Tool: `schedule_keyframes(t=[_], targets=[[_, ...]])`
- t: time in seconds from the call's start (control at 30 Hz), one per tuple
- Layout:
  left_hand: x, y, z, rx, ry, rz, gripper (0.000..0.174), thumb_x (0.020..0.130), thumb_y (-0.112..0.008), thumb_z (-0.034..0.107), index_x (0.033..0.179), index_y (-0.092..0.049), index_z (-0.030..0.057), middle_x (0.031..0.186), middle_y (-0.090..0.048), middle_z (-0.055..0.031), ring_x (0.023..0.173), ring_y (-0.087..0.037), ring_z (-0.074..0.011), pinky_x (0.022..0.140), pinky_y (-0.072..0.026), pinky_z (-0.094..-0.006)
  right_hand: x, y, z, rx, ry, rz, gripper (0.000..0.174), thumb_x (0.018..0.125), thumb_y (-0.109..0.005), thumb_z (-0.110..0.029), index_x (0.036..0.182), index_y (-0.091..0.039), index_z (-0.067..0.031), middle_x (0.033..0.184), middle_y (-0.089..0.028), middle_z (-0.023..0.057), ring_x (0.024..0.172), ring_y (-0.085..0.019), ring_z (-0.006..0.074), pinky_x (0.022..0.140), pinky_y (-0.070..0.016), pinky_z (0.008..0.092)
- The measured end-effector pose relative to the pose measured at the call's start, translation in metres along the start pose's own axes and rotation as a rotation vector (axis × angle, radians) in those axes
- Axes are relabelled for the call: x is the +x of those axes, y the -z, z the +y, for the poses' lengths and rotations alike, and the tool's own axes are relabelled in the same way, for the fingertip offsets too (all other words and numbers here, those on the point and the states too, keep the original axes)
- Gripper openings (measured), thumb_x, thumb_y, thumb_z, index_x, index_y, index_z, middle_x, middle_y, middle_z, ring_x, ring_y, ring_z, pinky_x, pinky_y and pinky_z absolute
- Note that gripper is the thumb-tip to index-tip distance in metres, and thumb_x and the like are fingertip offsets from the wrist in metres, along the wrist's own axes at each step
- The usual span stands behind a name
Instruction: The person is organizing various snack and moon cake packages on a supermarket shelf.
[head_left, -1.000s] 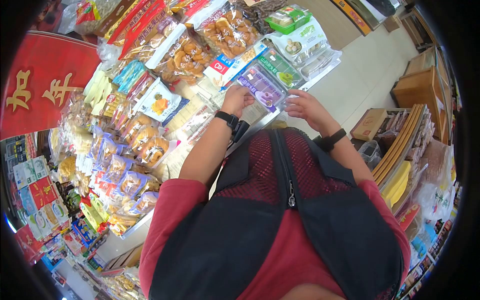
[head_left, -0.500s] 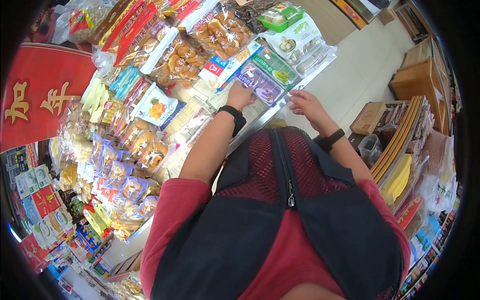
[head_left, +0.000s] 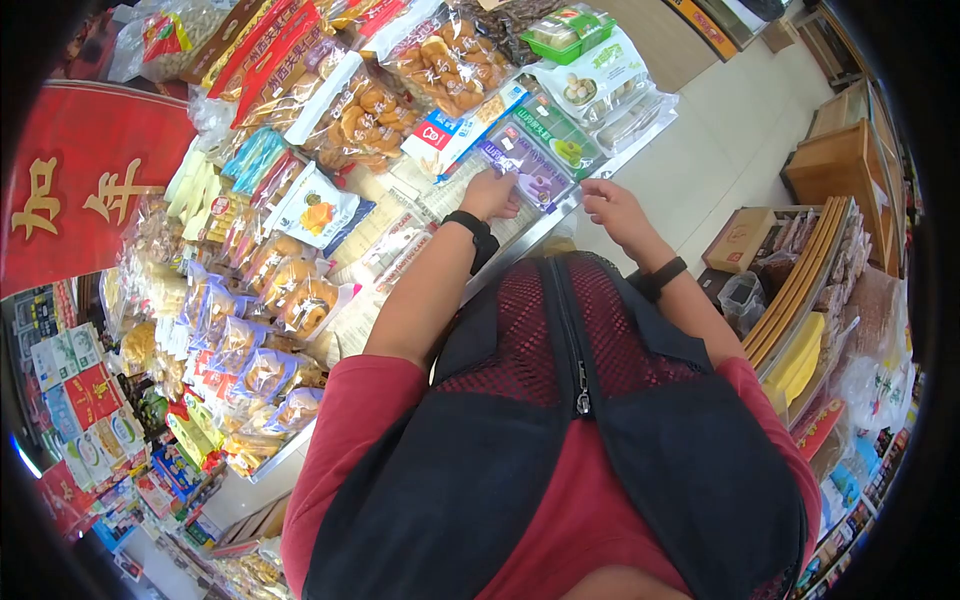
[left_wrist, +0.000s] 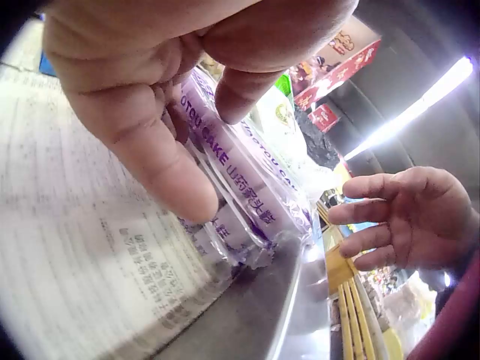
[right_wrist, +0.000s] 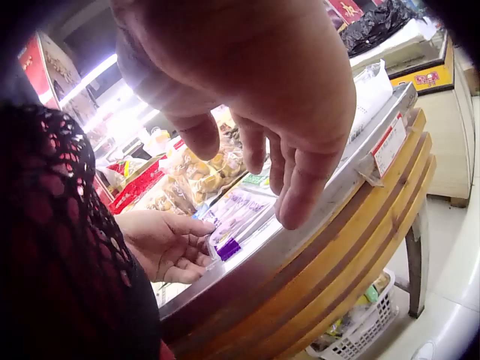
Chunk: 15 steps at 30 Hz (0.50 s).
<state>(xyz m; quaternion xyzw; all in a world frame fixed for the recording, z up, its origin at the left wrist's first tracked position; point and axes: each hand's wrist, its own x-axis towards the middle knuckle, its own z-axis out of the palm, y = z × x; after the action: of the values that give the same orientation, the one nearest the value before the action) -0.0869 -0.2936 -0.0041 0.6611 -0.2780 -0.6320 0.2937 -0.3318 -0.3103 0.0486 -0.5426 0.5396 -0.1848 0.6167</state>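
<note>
While our left hand (head_left: 492, 195) pinches the flat purple clear-plastic cake pack (head_left: 527, 163) at upper centre of the head view, just beside the steel counter rim (head_left: 525, 238), and our right hand (head_left: 612, 208) hovers open-fingered, we judge it best seated flat, clear of that rim.

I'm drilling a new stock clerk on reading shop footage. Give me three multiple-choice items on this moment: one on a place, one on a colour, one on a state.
1. Where does the purple pack lie? A on the floor; B at the display's metal edge; C in a basket.
2. What colour is the left wrist's band? A black; B white; C yellow.
3. How is the right hand? A gripping the pack; B a fist; C open, holding nothing.
Answers: B, the pack lies by the metal edge, where the left hand pinches it; A, the band is black; C, the right hand hovers beside the pack with its fingers spread.
</note>
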Motion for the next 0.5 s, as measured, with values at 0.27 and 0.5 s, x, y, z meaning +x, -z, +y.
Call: schedule_keyframes(t=[0.27,0.5], targets=[[0.011,-0.005,-0.013,-0.234,0.06,-0.061,0.022,0.094,-0.049,0.022,0.1,-0.054,0.0018,0.083,-0.062,-0.0121,0.072,-0.064,-0.0227,0.067,-0.0574,-0.036,0.004,-0.002,0.008,-0.369,0.18,0.038,0.045,0.085,-0.06,-0.024,0.124,-0.058,-0.0015,0.111,-0.062,0.0156,0.094,-0.06,0.0225,0.085,-0.0466,0.0324],[0.005,-0.007,-0.013,-0.282,0.054,-0.039,0.025,0.093,-0.051,0.024,0.101,-0.054,0.0015,0.081,-0.061,-0.0109,0.069,-0.063,-0.0217,0.064,-0.0564,-0.0342,0.008,-0.005,0.001,-0.747,0.523,0.201,0.045,0.083,-0.056,-0.018,0.125,-0.056,-0.0037,0.13,-0.053,0.0199,0.119,-0.048,0.0363,0.103,-0.0386,0.042]])
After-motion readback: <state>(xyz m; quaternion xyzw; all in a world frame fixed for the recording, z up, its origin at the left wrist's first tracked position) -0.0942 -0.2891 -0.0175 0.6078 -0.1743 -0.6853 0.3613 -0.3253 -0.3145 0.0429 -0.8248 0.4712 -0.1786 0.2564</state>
